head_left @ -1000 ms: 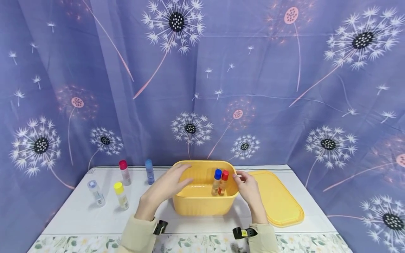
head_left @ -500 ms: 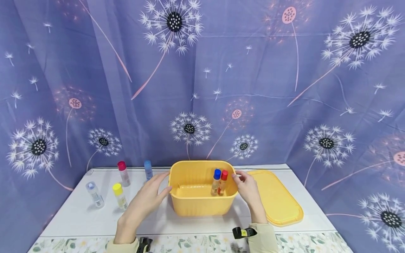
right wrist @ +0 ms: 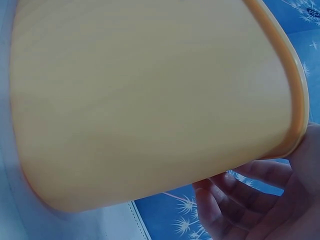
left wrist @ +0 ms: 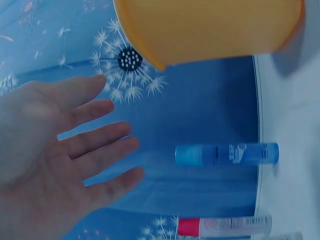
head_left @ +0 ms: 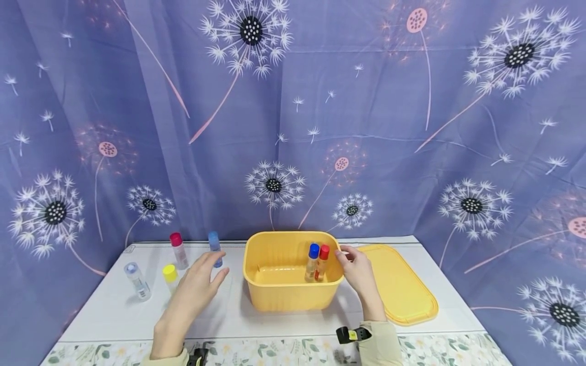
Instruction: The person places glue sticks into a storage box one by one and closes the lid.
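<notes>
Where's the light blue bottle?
In the head view, the light blue bottle stands on the left, between the pink-capped bottle and the yellow box, beyond the left hand.

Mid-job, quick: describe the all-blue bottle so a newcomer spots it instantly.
Start from the yellow plastic bin on the white tabletop. Left of it, near the tabletop's back edge, a slim blue bottle stands beyond the left hand. Its cap and body are both blue, whereas the magenta-capped bottle on its left has a clear body.

Both sleeves, pale beige, show near the front edge of the table. The right carries a black strap with a yellow patch; the left, a black band.
</notes>
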Motion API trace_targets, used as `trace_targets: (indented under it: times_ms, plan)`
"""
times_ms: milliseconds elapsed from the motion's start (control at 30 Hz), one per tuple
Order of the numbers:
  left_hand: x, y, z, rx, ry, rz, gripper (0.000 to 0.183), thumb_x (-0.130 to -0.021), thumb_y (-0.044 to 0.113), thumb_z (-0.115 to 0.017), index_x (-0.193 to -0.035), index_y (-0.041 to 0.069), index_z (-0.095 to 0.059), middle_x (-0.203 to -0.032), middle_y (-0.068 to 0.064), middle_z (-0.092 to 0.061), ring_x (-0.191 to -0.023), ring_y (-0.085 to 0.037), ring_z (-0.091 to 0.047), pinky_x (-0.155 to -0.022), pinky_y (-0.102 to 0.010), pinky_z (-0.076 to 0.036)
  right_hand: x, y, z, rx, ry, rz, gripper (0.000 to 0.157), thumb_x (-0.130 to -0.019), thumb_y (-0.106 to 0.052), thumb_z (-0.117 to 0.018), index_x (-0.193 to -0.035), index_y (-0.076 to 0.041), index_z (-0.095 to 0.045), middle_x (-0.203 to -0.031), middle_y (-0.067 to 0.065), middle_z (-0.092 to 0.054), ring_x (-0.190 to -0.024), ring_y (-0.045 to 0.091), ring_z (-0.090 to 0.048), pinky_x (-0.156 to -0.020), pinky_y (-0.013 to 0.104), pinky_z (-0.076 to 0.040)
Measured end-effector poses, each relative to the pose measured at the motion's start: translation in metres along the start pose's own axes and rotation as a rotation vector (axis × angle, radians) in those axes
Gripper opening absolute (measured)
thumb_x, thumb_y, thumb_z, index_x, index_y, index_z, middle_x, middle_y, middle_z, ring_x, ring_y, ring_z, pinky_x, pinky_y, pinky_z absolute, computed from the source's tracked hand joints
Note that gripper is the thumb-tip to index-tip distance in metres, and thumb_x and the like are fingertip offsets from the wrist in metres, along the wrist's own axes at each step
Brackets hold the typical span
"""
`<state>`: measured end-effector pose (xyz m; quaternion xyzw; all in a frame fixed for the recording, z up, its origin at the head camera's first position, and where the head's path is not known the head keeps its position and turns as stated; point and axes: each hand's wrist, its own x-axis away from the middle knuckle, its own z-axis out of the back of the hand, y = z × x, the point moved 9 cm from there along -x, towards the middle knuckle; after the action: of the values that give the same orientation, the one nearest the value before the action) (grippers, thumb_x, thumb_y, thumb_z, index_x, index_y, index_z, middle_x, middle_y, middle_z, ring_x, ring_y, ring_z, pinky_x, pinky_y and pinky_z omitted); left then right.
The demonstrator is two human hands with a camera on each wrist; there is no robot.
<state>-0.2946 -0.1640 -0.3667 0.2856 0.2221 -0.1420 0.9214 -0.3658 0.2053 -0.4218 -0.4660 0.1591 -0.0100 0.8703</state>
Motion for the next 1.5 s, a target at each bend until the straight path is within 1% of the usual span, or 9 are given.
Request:
trace_targets:
  times_ms: [233,300,467,667,733,867,1100,1300,1500]
  plan:
    - [0.003,-0.011,0.021,-0.067,0.108,-0.045,0.033,-0.088,0.008,-0.072,-0.118,-0.002,-0.063,-0.113,-0.019,-0.064,-0.106,-0.039,-0.060,-0.090,-0.054,-0.046,0.000,-0.001,-0.002,-0.027,-0.014,-0.002,0.027,-0.095,-0.020,-0.064,-0.114,-0.001,-0.069,-0.090,0.018,-0.069,-0.081,0.029,-0.065,-0.068,0.035,-0.053]
    - [0.003,-0.013,0.026,-0.084,0.132,-0.051,0.032,-0.087,0.007,-0.072,-0.117,-0.001,-0.064,-0.112,-0.019,-0.065,-0.105,-0.040,-0.061,-0.088,-0.056,-0.045,0.000,-0.001,-0.002,-0.026,-0.010,-0.001,0.027,-0.095,-0.020,-0.064,-0.114,-0.001,-0.069,-0.090,0.018,-0.069,-0.082,0.030,-0.065,-0.068,0.036,-0.053]
    - [0.004,-0.018,0.034,-0.115,0.170,-0.031,0.032,-0.086,0.006,-0.072,-0.116,-0.001,-0.065,-0.112,-0.019,-0.065,-0.106,-0.042,-0.059,-0.084,-0.062,-0.041,0.000,-0.002,0.001,-0.017,0.004,0.003,0.027,-0.095,-0.020,-0.065,-0.112,0.000,-0.069,-0.088,0.018,-0.069,-0.080,0.028,-0.065,-0.068,0.036,-0.054]
    - [0.007,-0.028,0.040,-0.134,0.216,-0.017,0.032,-0.084,0.005,-0.074,-0.113,-0.002,-0.066,-0.113,-0.022,-0.064,-0.109,-0.044,-0.056,-0.082,-0.064,-0.041,0.000,-0.002,0.001,-0.015,0.002,0.009,0.027,-0.094,-0.020,-0.065,-0.112,0.000,-0.069,-0.088,0.018,-0.069,-0.078,0.028,-0.065,-0.066,0.035,-0.053]
    - [0.008,-0.032,0.041,-0.137,0.215,-0.011,0.033,-0.082,0.002,-0.074,-0.113,-0.002,-0.065,-0.115,-0.023,-0.063,-0.111,-0.045,-0.054,-0.081,-0.065,-0.041,0.001,-0.001,0.001,-0.016,-0.003,0.002,0.027,-0.094,-0.020,-0.065,-0.113,0.000,-0.069,-0.088,0.018,-0.069,-0.079,0.030,-0.066,-0.065,0.034,-0.053]
    - [0.011,-0.040,0.043,-0.143,0.192,0.007,0.035,-0.081,-0.003,-0.073,-0.114,-0.002,-0.064,-0.120,-0.026,-0.060,-0.113,-0.047,-0.052,-0.081,-0.066,-0.040,0.001,-0.001,0.000,-0.012,-0.008,-0.003,0.027,-0.094,-0.020,-0.065,-0.113,0.000,-0.069,-0.089,0.018,-0.069,-0.079,0.028,-0.065,-0.066,0.034,-0.053]
    - [0.013,-0.052,0.045,-0.125,0.189,0.028,0.041,-0.079,-0.006,-0.073,-0.119,-0.006,-0.061,-0.120,-0.029,-0.058,-0.108,-0.049,-0.053,-0.085,-0.064,-0.041,0.001,-0.002,0.001,0.000,-0.008,-0.005,0.027,-0.095,-0.020,-0.065,-0.113,-0.001,-0.070,-0.088,0.016,-0.069,-0.078,0.023,-0.064,-0.067,0.035,-0.053]
    - [0.014,-0.062,0.044,-0.090,0.144,0.097,0.049,-0.082,-0.001,-0.072,-0.128,-0.006,-0.055,-0.120,-0.031,-0.056,-0.108,-0.051,-0.053,-0.089,-0.063,-0.041,0.002,-0.002,0.002,-0.002,-0.002,-0.007,0.027,-0.094,-0.021,-0.065,-0.113,-0.001,-0.070,-0.088,0.015,-0.069,-0.077,0.023,-0.064,-0.067,0.035,-0.053]
    - [0.016,-0.072,0.039,-0.074,0.084,0.166,0.048,-0.086,0.004,-0.069,-0.130,-0.009,-0.052,-0.123,-0.033,-0.053,-0.112,-0.052,-0.050,-0.094,-0.063,-0.038,0.001,-0.001,0.001,0.003,0.003,-0.011,0.026,-0.095,-0.021,-0.065,-0.113,-0.003,-0.070,-0.089,0.018,-0.069,-0.076,0.022,-0.063,-0.065,0.032,-0.052]
